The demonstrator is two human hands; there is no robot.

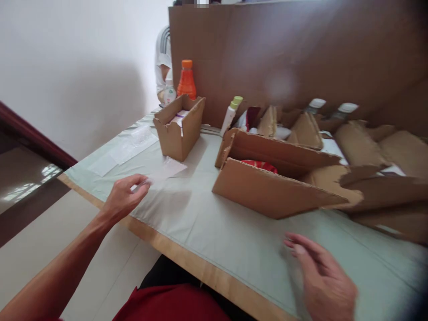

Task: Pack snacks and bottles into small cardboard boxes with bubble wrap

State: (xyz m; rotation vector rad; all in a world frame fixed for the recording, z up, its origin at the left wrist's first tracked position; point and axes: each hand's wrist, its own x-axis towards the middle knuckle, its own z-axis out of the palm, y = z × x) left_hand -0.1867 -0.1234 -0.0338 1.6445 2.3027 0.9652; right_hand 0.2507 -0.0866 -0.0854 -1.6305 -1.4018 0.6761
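Observation:
My left hand [129, 196] is over the left part of the cloth-covered table, thumb and fingers pinched on the edge of a thin clear plastic bag [162, 173]. The far end of the bag lies near the foot of a small cardboard box [174, 140], which holds white and purple packets. Low at the right, my right hand [323, 278] hangs above the cloth near the front edge. Its thumb and forefinger are brought together; whether something small is between them cannot be made out. In front of it stands a long open cardboard box [257, 191] with a red package [259, 166] inside.
More clear plastic bags [133, 145] lie at the table's left. An orange bottle [187, 82] and a white bottle [169, 92] stand behind the small box. Several cardboard bins line the right, before a tall cardboard panel [267, 53]. Another person's sleeve [163, 44] shows behind.

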